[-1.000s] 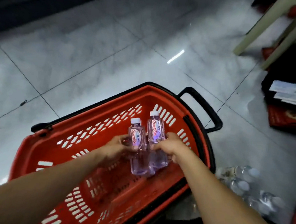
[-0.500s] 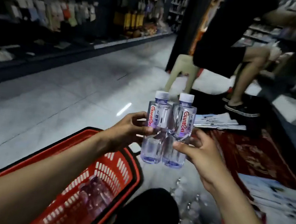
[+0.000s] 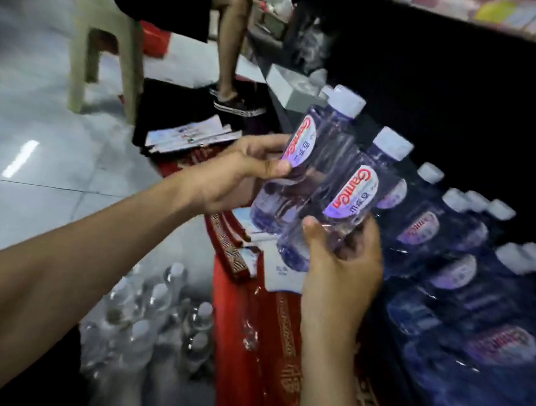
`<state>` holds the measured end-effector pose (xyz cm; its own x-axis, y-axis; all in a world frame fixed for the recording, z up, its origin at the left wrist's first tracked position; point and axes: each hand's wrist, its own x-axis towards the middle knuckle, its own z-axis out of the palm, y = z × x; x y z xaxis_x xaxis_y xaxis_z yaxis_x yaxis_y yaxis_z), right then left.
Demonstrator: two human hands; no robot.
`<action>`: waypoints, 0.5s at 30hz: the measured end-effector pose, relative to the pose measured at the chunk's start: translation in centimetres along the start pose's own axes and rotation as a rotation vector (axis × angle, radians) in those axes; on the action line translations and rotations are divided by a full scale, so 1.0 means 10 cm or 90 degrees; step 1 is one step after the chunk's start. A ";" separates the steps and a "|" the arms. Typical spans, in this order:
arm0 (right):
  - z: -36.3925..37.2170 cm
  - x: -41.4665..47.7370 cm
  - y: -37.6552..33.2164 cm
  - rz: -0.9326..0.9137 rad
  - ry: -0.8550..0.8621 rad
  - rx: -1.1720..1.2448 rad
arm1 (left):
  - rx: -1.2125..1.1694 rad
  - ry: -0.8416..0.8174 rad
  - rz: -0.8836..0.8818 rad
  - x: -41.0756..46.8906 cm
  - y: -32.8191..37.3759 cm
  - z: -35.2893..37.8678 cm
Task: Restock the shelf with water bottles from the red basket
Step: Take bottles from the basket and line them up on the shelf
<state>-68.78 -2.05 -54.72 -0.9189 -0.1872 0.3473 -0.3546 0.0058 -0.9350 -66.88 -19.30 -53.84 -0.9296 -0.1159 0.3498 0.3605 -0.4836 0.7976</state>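
Two clear water bottles with white caps and red-lettered labels are held side by side, tilted to the right. My left hand [image 3: 240, 173] grips the far bottle [image 3: 311, 151] at its label. The near bottle [image 3: 335, 206] rests in my right hand [image 3: 342, 270], which holds it from below. Both bottles hover at the left end of a low dark shelf [image 3: 469, 101], right beside the rows of the same bottles [image 3: 448, 235] standing there. The red basket is out of view.
A plastic-wrapped pack of bottles [image 3: 156, 310] lies on the tiled floor below my arms. Red cartons [image 3: 265, 344] and flattened papers [image 3: 187, 135] lie along the shelf foot. Farther back are a beige plastic stool [image 3: 108, 37] and a standing person's leg [image 3: 229, 50].
I have turned from the aisle to the shelf on the right. Both bottles went from upright in front of me to tilted next to the stocked rows; the basket left the view.
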 end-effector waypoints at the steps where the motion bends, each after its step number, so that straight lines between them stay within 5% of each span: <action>1: -0.07 0.02 0.03 0.003 0.021 -0.013 | -0.014 -0.032 -0.005 0.13 -0.09 0.01; 4: -0.24 0.06 0.13 0.019 0.087 -0.056 | -0.056 -0.112 -0.026 0.41 -0.39 0.03; 15: -0.39 0.31 0.48 -0.005 0.209 -0.145 | -0.074 -0.122 -0.041 0.97 -1.07 0.08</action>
<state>-74.00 1.23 -57.88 -0.9093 0.1358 0.3935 -0.3575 0.2294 -0.9053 -79.72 -14.56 -58.53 -0.9149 0.0809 0.3956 0.2786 -0.5825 0.7636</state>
